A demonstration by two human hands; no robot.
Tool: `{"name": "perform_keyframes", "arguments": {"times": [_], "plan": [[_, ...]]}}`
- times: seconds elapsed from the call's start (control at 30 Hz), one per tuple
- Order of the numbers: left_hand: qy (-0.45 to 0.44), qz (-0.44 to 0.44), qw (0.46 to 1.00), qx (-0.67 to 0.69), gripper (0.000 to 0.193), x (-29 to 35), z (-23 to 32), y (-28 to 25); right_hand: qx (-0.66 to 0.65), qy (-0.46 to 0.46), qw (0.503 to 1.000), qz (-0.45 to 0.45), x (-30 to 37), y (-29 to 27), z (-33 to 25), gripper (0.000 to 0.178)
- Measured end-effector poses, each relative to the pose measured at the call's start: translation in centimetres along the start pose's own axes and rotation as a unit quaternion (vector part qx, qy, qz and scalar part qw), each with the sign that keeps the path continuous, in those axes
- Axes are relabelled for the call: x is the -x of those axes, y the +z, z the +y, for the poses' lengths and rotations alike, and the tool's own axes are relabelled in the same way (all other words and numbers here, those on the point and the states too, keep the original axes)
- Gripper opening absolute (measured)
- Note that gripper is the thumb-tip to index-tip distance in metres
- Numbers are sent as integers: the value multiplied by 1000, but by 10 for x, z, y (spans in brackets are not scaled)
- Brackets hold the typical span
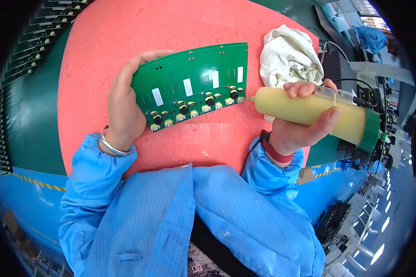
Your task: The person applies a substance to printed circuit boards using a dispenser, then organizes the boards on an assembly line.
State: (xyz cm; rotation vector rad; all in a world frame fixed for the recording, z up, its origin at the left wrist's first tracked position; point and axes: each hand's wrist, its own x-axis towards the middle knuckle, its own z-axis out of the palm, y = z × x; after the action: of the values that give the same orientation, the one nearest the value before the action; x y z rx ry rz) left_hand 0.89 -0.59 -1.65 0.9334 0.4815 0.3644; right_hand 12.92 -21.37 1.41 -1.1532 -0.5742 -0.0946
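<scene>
My left hand point(125, 94) grips the left end of a green circuit board point(173, 76), its fingers passing behind the upper edge. White labels, black round parts and pale connectors sit along the board, which is tilted above a red mat. In my right hand point(305, 129) lies a large dispensing syringe point(282, 106) filled with yellowish paste, with a green cap at its rear. Its narrow tip points left and is at the board's lower right corner, by the last connector; whether it touches I cannot tell. My right fingers wrap round the barrel and a clear lever piece.
The red mat point(101, 41) covers the green table point(37, 120). A crumpled white cloth point(289, 53) lies on it behind the syringe. Racked circuit boards point(37, 37) stand at the far left. Cables and dark equipment line the right side.
</scene>
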Motion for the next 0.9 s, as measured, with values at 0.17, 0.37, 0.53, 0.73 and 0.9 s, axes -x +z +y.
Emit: {"name": "perform_keyframes", "arguments": {"times": [0.17,0.37,0.53,0.73,0.9], "plan": [[-16,-20,1000,-2,44,-2,0,-3,18,4,1000,7,-1,2,-1,54],[-21,8,998,53,45,1,5,3,-14,9,1000,13,0,2,-5,54],[-78,-191,977,56,51,-12,24,-18,-87,-19,996,-1,-1,-10,-24,54],[18,-314,864,-393,27,-31,74,20,-149,-26,988,0,2,-25,-39,55],[38,-323,760,-563,28,-42,98,50,-139,-47,989,25,3,-36,-41,59]]}}
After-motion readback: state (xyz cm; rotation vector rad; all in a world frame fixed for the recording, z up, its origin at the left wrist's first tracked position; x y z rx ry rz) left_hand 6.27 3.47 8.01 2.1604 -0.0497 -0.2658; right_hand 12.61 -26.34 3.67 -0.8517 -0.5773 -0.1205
